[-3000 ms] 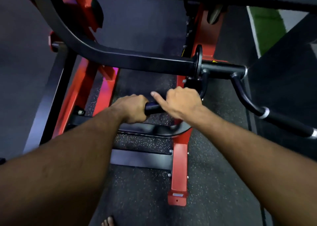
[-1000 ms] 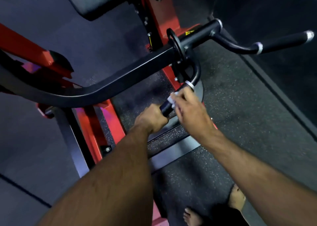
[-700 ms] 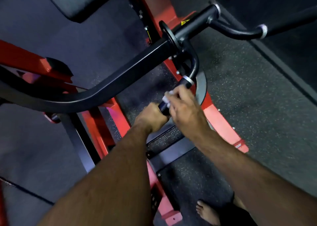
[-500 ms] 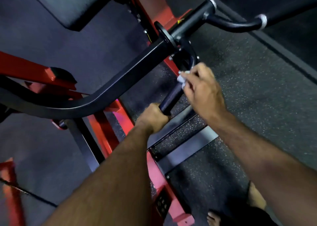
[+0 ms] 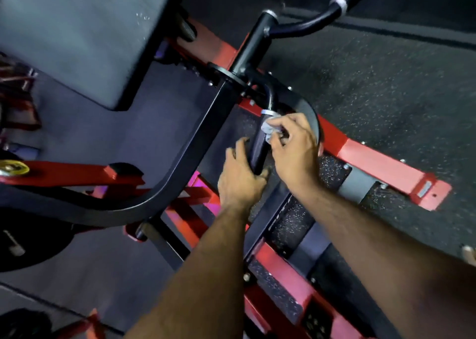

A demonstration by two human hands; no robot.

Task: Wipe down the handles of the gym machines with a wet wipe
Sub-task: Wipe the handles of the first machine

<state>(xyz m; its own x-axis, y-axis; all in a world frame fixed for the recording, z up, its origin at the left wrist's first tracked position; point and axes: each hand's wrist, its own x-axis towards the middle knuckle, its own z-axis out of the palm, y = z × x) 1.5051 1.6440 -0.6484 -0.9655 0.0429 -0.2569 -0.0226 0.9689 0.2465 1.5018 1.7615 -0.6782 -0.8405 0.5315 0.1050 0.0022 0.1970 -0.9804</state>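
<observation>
Left hand (image 5: 240, 176): I see it wrapped round the lower end of the handle (image 5: 258, 149), thumb on one side and fingers curled under the other, gripping it.
Right hand (image 5: 296, 147): it pinches the wipe (image 5: 269, 130) in curled fingertips and presses it to the handle, just above my left hand.
Wipe: a small crumpled pale wad, touching the handle's upper part, just below the ring (image 5: 268, 112).
Handle: a dark grip that slants down from a bent black tube; the silver ring marks its top end.
Lever arm (image 5: 185, 158): a thick black curved bar, left of the handle, sweeping down and away to the left edge of the view.
Pad (image 5: 85, 34): a large grey cushion, up and left of the handle.
Second handle (image 5: 342, 2): up and right of the handle, well apart, on its own bent tube with a silver ring; untouched by either hand.
Frame (image 5: 381, 168): red steel beams, below and right of the handle, lying on the floor (image 5: 386, 81).
Floor: dark speckled rubber under the handle and all round the frame.
Plate (image 5: 31, 238): a black weight disc, far left of the handle and lower.
</observation>
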